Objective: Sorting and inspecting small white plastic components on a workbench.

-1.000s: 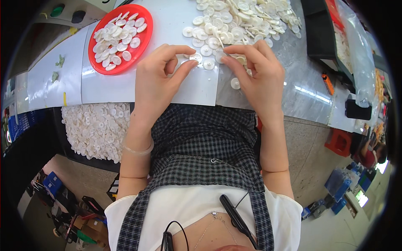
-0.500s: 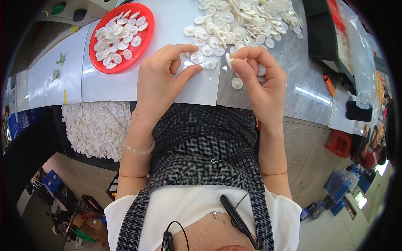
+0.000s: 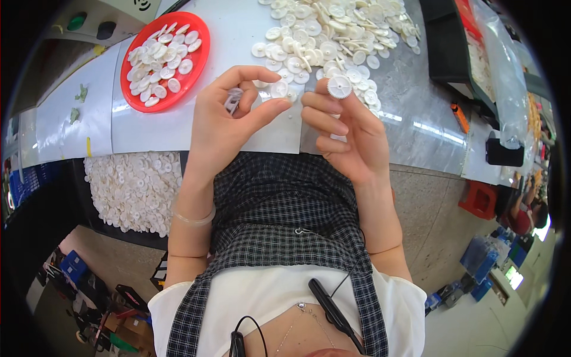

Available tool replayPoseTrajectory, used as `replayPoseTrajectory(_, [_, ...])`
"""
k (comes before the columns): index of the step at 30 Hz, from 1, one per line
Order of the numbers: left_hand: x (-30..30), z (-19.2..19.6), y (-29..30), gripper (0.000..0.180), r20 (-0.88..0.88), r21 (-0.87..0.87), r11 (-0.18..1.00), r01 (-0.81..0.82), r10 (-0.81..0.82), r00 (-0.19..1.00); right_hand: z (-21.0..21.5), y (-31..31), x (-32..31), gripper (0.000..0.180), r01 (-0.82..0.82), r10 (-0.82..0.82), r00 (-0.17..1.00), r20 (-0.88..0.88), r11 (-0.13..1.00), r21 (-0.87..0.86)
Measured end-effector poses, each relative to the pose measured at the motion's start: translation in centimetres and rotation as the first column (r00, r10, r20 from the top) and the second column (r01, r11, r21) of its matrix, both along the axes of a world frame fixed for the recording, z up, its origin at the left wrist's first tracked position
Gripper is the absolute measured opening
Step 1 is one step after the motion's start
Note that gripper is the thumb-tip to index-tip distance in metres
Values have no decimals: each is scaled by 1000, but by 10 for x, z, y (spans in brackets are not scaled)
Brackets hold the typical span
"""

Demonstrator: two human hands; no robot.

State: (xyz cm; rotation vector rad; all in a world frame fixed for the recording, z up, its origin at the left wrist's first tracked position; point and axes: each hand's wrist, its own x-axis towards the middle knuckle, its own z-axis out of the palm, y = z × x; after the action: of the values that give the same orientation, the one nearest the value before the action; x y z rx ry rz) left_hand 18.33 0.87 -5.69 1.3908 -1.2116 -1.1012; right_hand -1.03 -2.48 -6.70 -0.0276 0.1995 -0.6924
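Note:
White toothed plastic gears lie in a heap [image 3: 333, 35] on the table beyond my hands. My right hand [image 3: 357, 128] pinches one white gear [image 3: 339, 87] near its thumb and index fingertips, its toothed face turned up. Another white piece [image 3: 338, 137] shows below its curled fingers. My left hand [image 3: 229, 119] holds its thumb and index finger apart. Its other fingers curl round a white plastic piece [image 3: 234, 100], mostly hidden in the palm. Just past the left fingertips, a loose gear [image 3: 278, 89] appears to lie on the table.
A red round tray [image 3: 201, 59] of white gears stands at the left. Below the table edge, a dark bin holds many small white parts [image 3: 134, 190]. At the right are a black crate [image 3: 437, 59], an orange-handled tool [image 3: 460, 118] and a black phone [image 3: 504, 153].
My right hand has turned and moved slightly left and down; its gear, earlier edge-on, now shows its toothed face. A white piece has come into sight in my left palm. The view has shifted slightly.

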Motion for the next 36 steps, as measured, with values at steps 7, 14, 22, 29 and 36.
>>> replayPoseTrajectory(7, [-2, 0, 4, 29, -57, 2, 1000, 18, -18, 998, 2, 0, 3, 27, -7, 4, 999, 54, 998, 56])
replayPoseTrajectory(14, [-11, -4, 4, 31, 308, -173, 985, -26, 80, 948, 3, 1, 3, 22, 16, -17, 1000, -26, 1000, -19])
replayPoseTrajectory(22, [-10, -3, 4, 27, 434, -285, 958, -17, 145, 889, 13, -6, -10, 17, 45, -124, 969, -213, 940, -338])
replayPoseTrajectory(29, [15, -9, 3, 19, -607, 107, 993, 59, 19, 794, 26, -9, -4, 16, -375, -686, 379, -621, 500, -781])
replayPoseTrajectory(36, [25, -6, -1, 18, -644, 58, 998, -36, 65, 762, 8, -7, 19, 9, -794, -969, 49, -243, 110, -597])
